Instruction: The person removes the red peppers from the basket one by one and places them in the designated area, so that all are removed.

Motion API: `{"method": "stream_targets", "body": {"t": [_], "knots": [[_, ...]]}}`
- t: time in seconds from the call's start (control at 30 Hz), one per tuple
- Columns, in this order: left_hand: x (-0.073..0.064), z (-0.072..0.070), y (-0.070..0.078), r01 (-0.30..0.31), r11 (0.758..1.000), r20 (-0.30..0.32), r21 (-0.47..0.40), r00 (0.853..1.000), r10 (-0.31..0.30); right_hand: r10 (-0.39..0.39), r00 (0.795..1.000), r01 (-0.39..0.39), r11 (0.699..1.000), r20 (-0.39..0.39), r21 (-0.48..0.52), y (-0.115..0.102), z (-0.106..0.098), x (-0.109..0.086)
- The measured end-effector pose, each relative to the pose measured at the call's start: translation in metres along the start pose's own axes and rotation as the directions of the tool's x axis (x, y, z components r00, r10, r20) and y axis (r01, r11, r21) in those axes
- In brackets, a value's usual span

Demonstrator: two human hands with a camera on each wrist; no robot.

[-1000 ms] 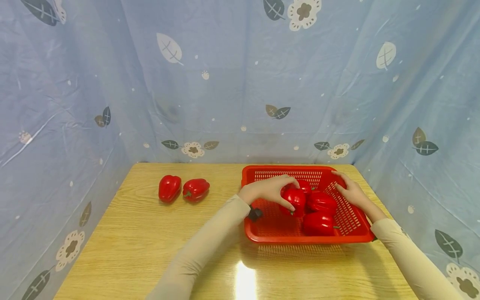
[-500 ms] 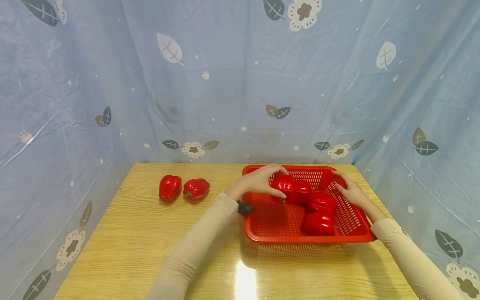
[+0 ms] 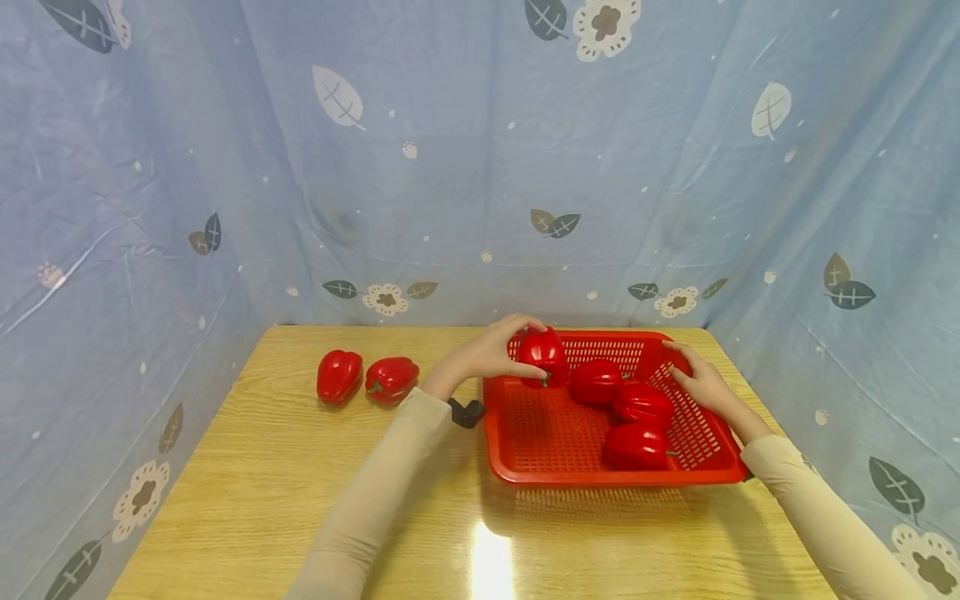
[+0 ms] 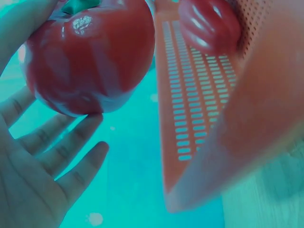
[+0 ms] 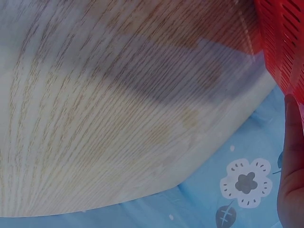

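My left hand point(image 3: 487, 354) grips a shiny red bell pepper point(image 3: 544, 357) above the back left corner of the red plastic basket point(image 3: 615, 479). In the left wrist view this bell pepper point(image 4: 95, 57) shows a green stem at the top, with the thumb on one side and fingertips against the other. Inside the basket, toward its right half, lie more red bell peppers: one at the back point(image 3: 597, 382), one in the middle point(image 3: 643, 405) and one at the front point(image 3: 637, 447). My right hand point(image 3: 705, 387) holds the basket's right rim; the right wrist view shows a finger point(image 5: 292, 147) along its outside.
Two red bell peppers, one upright-looking point(image 3: 340, 377) and one on its side point(image 3: 392, 380), lie on the wooden table point(image 3: 247, 492) at the back left. Blue patterned curtains point(image 3: 420, 183) enclose the table at the back and sides.
My left hand has carried its bell pepper from the middle of the basket leftward and back to the left rim, uncovering the pepper behind it. The right hand and basket have stayed put.
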State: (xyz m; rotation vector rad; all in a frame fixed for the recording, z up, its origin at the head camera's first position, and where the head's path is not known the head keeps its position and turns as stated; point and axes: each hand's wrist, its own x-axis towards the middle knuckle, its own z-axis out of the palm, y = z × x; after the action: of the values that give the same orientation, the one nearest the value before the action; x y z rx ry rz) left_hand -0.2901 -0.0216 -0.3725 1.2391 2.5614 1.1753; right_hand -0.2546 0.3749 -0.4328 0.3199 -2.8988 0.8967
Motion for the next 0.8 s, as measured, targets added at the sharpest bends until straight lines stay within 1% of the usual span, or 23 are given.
{"method": "stream_targets", "body": {"t": [0.07, 0.17, 0.33, 0.4, 0.6, 0.8], "knots": [[-0.003, -0.002, -0.003, 0.026, 0.999, -0.014, -0.022, 1.000, -0.026, 0.000, 1.000, 0.000, 1.000, 0.000, -0.001, 0.000, 0.000, 0.000], [-0.009, -0.004, -0.008, 0.049, 0.998, -0.040, -0.039, 0.998, -0.050, -0.007, 1.000, 0.007, 1.000, -0.002, -0.001, 0.001, 0.000, 0.000], [-0.016, -0.009, -0.017, 0.074, 0.994, -0.075, -0.084, 0.994, -0.081, -0.016, 1.000, 0.016, 1.000, -0.003, 0.002, 0.004, 0.002, 0.001], [-0.019, -0.012, -0.020, 0.073, 0.992, -0.089, -0.100, 0.993, -0.082, -0.012, 1.000, 0.012, 1.000, 0.000, 0.004, 0.005, 0.003, 0.001], [-0.025, -0.020, -0.029, 0.073, 0.994, -0.130, -0.082, 0.988, -0.084, -0.001, 1.000, 0.001, 1.000, -0.006, 0.006, 0.003, 0.002, 0.000], [-0.035, -0.026, -0.037, 0.099, 0.991, -0.179, -0.085, 0.977, -0.113, -0.003, 1.000, 0.003, 1.000, -0.007, 0.006, 0.001, 0.001, 0.000]]}}
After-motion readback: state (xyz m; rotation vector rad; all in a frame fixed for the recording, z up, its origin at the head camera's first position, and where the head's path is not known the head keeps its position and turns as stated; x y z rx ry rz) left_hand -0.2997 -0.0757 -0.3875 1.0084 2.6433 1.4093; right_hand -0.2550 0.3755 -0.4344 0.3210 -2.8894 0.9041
